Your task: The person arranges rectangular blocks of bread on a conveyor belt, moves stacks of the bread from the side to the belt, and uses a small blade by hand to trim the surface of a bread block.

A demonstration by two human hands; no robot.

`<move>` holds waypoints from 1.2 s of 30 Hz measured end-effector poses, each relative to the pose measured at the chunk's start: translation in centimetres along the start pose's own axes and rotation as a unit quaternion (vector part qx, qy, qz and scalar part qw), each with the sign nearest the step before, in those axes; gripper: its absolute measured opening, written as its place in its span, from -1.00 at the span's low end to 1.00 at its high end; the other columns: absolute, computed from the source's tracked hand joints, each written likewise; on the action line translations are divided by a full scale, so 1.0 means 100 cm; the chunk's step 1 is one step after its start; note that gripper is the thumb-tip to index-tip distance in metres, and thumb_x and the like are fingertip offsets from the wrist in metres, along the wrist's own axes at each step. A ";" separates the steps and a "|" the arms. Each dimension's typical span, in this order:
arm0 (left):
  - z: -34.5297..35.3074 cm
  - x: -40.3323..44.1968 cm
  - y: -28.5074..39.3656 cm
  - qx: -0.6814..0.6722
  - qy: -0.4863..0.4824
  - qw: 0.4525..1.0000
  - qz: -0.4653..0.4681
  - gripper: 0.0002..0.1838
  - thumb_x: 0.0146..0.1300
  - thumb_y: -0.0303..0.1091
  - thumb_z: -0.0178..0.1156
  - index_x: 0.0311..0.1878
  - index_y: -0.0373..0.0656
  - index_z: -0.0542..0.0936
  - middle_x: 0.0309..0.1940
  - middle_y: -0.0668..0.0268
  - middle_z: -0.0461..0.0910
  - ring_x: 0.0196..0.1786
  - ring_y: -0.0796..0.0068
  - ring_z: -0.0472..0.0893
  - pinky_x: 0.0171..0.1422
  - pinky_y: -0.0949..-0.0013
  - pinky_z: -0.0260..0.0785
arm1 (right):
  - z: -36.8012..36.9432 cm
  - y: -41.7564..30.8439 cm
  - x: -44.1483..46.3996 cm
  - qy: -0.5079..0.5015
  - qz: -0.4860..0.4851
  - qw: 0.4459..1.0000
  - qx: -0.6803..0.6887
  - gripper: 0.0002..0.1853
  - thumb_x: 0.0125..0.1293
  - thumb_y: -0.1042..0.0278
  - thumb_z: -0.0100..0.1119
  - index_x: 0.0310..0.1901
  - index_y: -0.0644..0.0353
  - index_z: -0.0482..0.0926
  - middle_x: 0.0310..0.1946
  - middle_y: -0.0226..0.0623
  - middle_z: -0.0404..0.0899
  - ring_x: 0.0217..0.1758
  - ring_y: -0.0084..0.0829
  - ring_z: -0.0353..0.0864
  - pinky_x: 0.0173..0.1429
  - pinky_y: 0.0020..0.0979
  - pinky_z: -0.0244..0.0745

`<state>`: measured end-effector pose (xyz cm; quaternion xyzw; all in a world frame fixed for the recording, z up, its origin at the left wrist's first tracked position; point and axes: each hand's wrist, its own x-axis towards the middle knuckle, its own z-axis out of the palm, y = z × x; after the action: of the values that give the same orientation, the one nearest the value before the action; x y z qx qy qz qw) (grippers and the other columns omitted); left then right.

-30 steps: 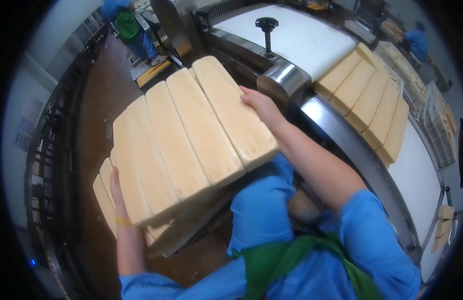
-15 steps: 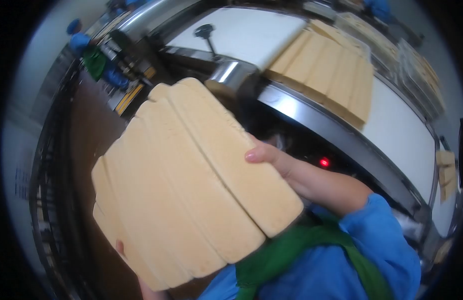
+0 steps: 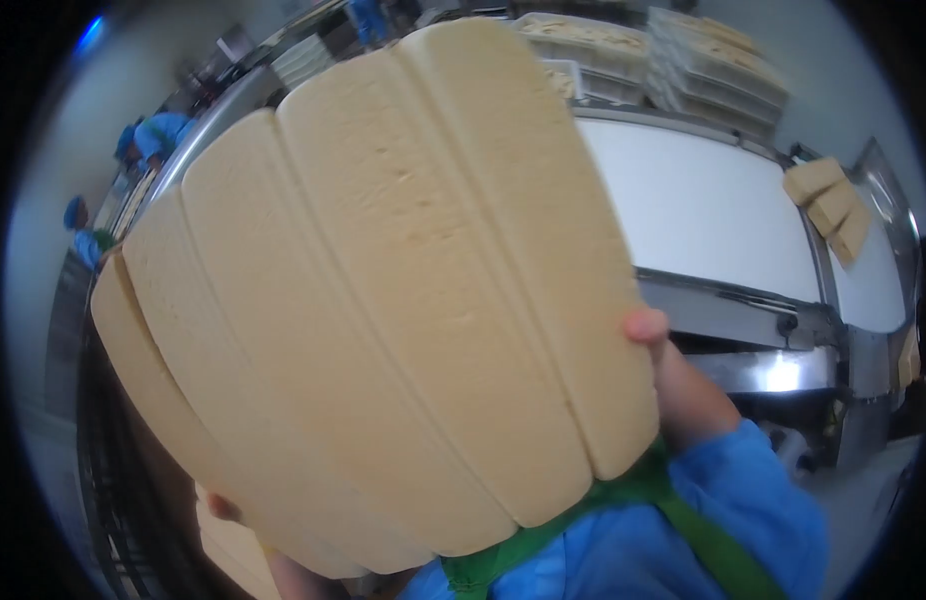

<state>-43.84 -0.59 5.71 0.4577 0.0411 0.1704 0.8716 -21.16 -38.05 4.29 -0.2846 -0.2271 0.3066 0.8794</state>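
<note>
A wide slab of pale beige, dough-like strips, joined side by side with rounded ends, is held up in front of me and fills the middle of the head view. My right hand grips its right edge, thumb on the near face and the other fingers hidden behind. My left hand holds the lower left edge; only a fingertip and part of the wrist show. Another pale piece peeks out below the slab at lower left.
A white conveyor belt with a metal frame runs behind the slab to the right. Cut beige blocks lie at its right end. Stacked white trays stand behind. Co-workers in blue are at the far left.
The held slab has come up closer to the camera and covers more of the view. My view has turned right. The slab seen on the belt earlier no longer shows.
</note>
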 end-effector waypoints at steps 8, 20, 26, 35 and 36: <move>0.099 0.219 -0.109 0.013 -0.308 0.948 0.073 -0.27 0.27 0.17 0.06 0.35 -0.13 0.28 0.27 0.23 0.36 0.22 0.22 0.42 0.34 0.09 0.23 | -0.081 -0.159 -0.085 0.217 -0.235 0.874 -0.366 -0.10 -0.05 0.05 0.49 0.30 0.21 0.24 0.22 -0.22 0.38 0.32 -0.34 0.31 0.39 -0.27 0.19; 0.244 0.266 -0.311 0.410 -0.371 0.801 0.228 -0.21 -0.07 -0.59 0.40 0.26 -0.01 0.27 0.44 0.12 0.05 0.46 0.16 0.14 0.43 0.22 0.16 | -0.231 -0.221 -0.159 0.405 -0.096 0.584 -0.697 -0.28 0.20 0.39 0.28 0.39 0.10 0.21 0.27 -0.33 0.39 0.26 -0.49 0.41 0.31 -0.43 0.32; 0.228 0.284 -0.325 0.352 -0.343 0.861 0.127 -0.52 0.18 -0.38 0.14 0.18 -0.02 0.30 0.46 0.10 0.03 0.40 0.23 0.21 0.42 0.26 0.14 | -0.255 -0.226 -0.180 0.506 0.000 0.715 -0.483 -0.40 0.26 0.22 0.19 0.28 0.33 0.33 0.16 -0.18 0.49 0.18 -0.44 0.49 0.26 -0.45 0.34; 0.232 0.338 -0.304 0.555 -0.229 0.799 -0.019 -0.38 0.29 -0.13 0.18 0.31 -0.23 0.24 0.04 0.08 0.47 -0.08 0.37 0.55 -0.10 0.40 0.45 | -0.226 -0.181 -0.128 0.556 0.045 0.387 -0.734 -0.11 -0.05 -0.18 0.40 0.13 0.43 0.35 0.02 0.10 0.54 0.11 -0.13 0.55 0.21 -0.26 0.40; 0.234 0.332 -0.300 0.492 -0.198 0.844 -0.080 -0.33 0.27 -0.11 0.20 0.32 -0.22 0.21 0.03 0.06 0.47 -0.08 0.36 0.55 -0.12 0.39 0.46 | -0.221 -0.185 -0.127 0.551 0.069 0.423 -0.716 -0.10 -0.06 -0.19 0.40 0.12 0.44 0.36 0.01 0.10 0.54 0.10 -0.13 0.56 0.19 -0.26 0.41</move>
<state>0.42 -23.51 -2.33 0.8458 -0.0173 -0.0374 0.5319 -9.86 -66.58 -3.00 -0.9347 0.1884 -0.1295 0.2721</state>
